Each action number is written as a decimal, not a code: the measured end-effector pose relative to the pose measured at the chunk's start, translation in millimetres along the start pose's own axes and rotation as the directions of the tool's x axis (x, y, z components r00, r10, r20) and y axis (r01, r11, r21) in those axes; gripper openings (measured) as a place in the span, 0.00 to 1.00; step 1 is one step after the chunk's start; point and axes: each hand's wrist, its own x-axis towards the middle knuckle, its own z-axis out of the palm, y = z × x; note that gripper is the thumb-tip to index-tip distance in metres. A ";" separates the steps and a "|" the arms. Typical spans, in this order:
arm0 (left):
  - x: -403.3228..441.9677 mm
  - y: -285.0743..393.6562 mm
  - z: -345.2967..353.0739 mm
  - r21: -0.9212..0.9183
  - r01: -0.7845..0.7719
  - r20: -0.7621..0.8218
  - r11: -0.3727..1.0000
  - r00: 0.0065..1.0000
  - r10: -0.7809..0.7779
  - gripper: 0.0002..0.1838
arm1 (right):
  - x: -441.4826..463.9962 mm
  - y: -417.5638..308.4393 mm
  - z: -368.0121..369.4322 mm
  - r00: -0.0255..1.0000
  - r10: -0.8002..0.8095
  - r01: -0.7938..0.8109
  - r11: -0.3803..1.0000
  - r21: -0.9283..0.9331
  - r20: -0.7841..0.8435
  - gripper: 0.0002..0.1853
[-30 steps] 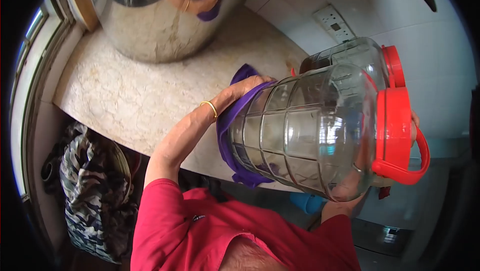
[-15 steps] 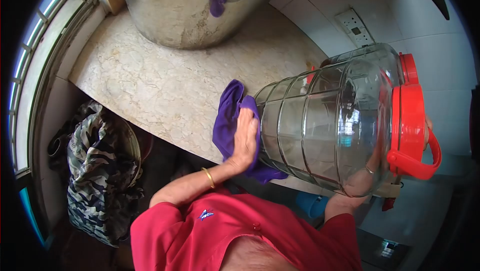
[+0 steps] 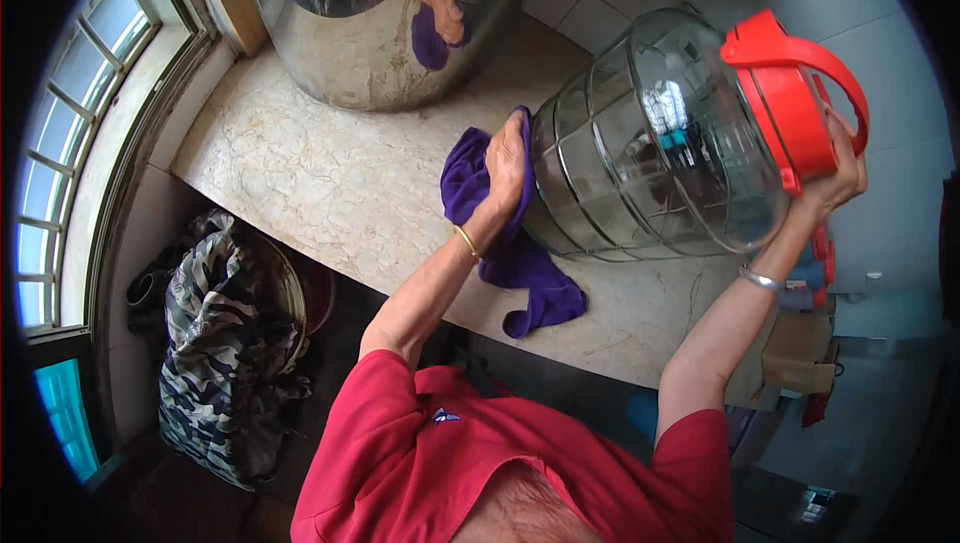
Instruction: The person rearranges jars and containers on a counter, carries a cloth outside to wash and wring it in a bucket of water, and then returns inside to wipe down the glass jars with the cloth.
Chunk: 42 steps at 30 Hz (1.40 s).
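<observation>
A large clear glass jar (image 3: 620, 163) with a ridged grid pattern is tilted on its side over the counter, its base towards the left. My left hand (image 3: 507, 168) presses a purple cloth (image 3: 540, 293) flat against that base, and the cloth's loose end hangs down onto the counter. At the other end, my right hand (image 3: 840, 168) grips the red lid (image 3: 785, 118), its fingers partly hidden behind the lid. The lid's red carrying handle (image 3: 850, 78) stands out above my right hand.
A big shiny metal pot (image 3: 390, 53) stands at the back of the marble counter (image 3: 300, 173). A barred window (image 3: 80, 143) is on the left. Camouflage fabric (image 3: 215, 343) hangs below the counter's edge. A cardboard box (image 3: 798, 348) sits at the right.
The jar has turned about its length, so its handle moved from the lower to the upper side. Its lid end has risen in view. My right hand now shows at the lid.
</observation>
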 end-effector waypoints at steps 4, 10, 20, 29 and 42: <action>-33.1 -54.3 48.5 0.068 -0.429 -0.363 0.901 0.831 0.423 0.26 | 14.9 -19.3 22.8 0.909 0.415 -0.368 0.830 0.418 -0.023 0.12; -92.1 -65.4 76.2 0.060 -0.383 -0.322 0.922 0.867 0.381 0.32 | 23.0 -18.3 28.9 0.856 0.515 -0.459 0.725 0.514 0.039 0.15; -155.2 -65.7 44.0 0.675 -0.685 0.465 0.273 0.683 0.563 0.30 | 31.8 -30.7 80.2 0.772 0.614 -0.534 0.767 0.354 -0.165 0.12; -148.0 -81.3 -3.5 0.751 -0.656 0.552 0.071 0.684 0.477 0.32 | 33.4 -61.2 72.2 0.760 0.617 -0.565 0.782 0.262 -0.202 0.12; -101.1 23.2 -10.4 0.439 -0.651 -0.128 0.619 0.636 0.761 0.29 | 68.0 -24.2 15.1 0.670 0.028 -0.611 0.589 0.530 0.742 0.33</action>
